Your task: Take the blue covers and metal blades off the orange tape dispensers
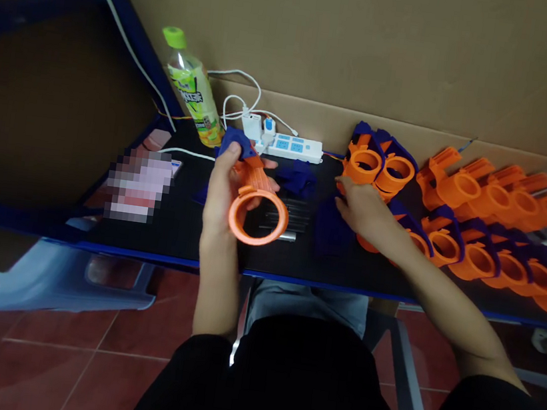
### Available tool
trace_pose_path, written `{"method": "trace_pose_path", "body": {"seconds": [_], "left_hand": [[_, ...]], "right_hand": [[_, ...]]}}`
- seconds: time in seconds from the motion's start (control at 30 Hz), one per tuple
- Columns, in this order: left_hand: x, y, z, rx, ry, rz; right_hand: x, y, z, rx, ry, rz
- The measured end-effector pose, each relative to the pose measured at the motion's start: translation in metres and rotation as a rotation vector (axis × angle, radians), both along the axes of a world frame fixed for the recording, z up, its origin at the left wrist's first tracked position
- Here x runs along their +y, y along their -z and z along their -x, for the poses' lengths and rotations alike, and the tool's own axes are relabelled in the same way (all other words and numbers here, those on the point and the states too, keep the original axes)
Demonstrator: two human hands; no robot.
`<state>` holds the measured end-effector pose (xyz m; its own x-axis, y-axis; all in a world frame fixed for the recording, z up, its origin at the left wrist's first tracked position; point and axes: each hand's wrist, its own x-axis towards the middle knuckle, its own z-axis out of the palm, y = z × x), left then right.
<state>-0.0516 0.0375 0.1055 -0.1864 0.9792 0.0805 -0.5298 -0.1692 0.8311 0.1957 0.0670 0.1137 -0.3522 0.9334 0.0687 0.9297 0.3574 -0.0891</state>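
My left hand (221, 181) is closed on an orange plastic ring part (257, 220) with a dark blue plastic piece (236, 143) at its top. The ring hangs towards me over the black table. My right hand (364, 207) reaches over the table with its fingers apart, close to a pair of orange ring parts (363, 166) with blue backs. Beneath it lies a dark blue piece (331, 226), partly covered by the hand. Another blue piece (297, 178) rests between my hands, behind some thin dark rods (297, 216) and a small silver cylinder (287, 236).
On the right stand rows of orange ring parts (479, 259), several with blue pieces. A white power strip (291, 147) with cables and a green-capped bottle (195, 94) stand by the cardboard wall (354, 47). A blue plastic stool (57, 277) is below left.
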Motion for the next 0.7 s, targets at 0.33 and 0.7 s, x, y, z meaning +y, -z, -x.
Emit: {"method": "trace_pose_path", "body": {"seconds": [0.33, 0.7], "left_hand": [[0.007, 0.002, 0.009, -0.170, 0.033, 0.053], [0.008, 0.002, 0.009, -0.220, -0.037, 0.052]], "right_hand": [[-0.020, 0.010, 0.020, -0.327, 0.148, 0.153], [0.064, 0.008, 0.054, -0.258, -0.148, 0.254]]}}
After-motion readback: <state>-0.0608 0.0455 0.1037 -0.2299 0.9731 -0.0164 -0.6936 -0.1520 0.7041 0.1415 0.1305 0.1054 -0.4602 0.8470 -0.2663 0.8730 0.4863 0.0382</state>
